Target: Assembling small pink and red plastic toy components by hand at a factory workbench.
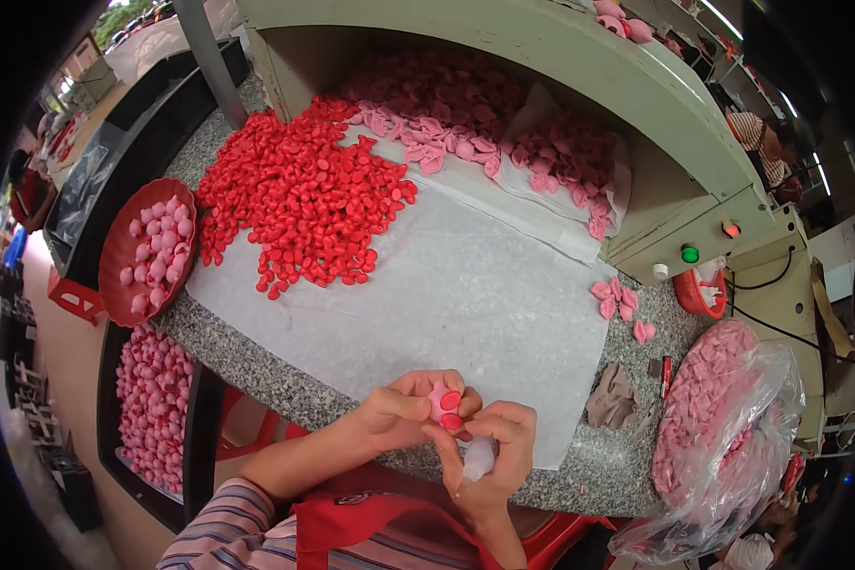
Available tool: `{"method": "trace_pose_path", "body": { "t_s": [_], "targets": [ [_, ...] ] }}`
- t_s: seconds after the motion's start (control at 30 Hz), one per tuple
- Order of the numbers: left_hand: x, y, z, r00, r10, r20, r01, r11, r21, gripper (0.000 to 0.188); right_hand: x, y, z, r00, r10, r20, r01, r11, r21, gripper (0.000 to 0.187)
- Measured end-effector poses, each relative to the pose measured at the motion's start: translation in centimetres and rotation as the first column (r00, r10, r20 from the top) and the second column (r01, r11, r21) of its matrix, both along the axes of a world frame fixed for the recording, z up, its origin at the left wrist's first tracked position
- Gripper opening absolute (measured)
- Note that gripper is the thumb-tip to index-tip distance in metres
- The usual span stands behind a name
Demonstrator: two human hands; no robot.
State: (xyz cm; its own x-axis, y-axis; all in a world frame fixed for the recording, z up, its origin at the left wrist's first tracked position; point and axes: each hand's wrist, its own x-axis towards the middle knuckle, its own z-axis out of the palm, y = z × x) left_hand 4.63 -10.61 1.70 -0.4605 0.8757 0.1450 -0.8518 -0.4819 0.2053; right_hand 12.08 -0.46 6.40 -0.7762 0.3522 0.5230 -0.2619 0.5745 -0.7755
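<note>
Close in front of me, my left hand (401,410) is closed round a small pink soft-plastic toy piece (437,401) that carries two red oval parts. The fingertips of my right hand (505,439) meet at the lower red oval. Tucked in that same hand is a small whitish, translucent thing (480,458); its kind is not clear. Both hands are over the near edge of a white sheet (465,294). A large heap of small red plastic pieces (304,195) lies on the sheet's far left part.
Pink pieces fill a red scalloped bowl (104,256) at left and a black crate (109,418) below. Flat pink pieces lie inside a pale green metal housing (670,114). Rightward are a grey cloth (613,399), a red marker (666,375) and a clear bag (769,389) of pink pieces.
</note>
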Motion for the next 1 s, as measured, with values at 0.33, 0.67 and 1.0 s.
{"method": "trace_pose_path", "body": {
  "t_s": [0.33,0.67,1.0],
  "targets": [
    [0.7,0.3,0.4,0.999,0.012,0.048,-0.011,1.0,-0.016,0.03,0.1,0.2,0.3,1.0,-0.007,-0.023,0.008,0.998,0.061,0.039],
    [1.0,0.8,2.0,0.934,0.124,0.335,-0.098,0.991,-0.095,0.034,0.3,0.8,0.1,0.993,-0.114,0.034,0.117,0.988,-0.103,0.039],
    [1.5,0.9,2.0,0.95,0.098,0.295,-0.071,0.992,-0.101,0.037,-0.4,0.1,0.2,0.991,-0.112,0.074,0.115,0.993,-0.037,0.021]
  ]
}}
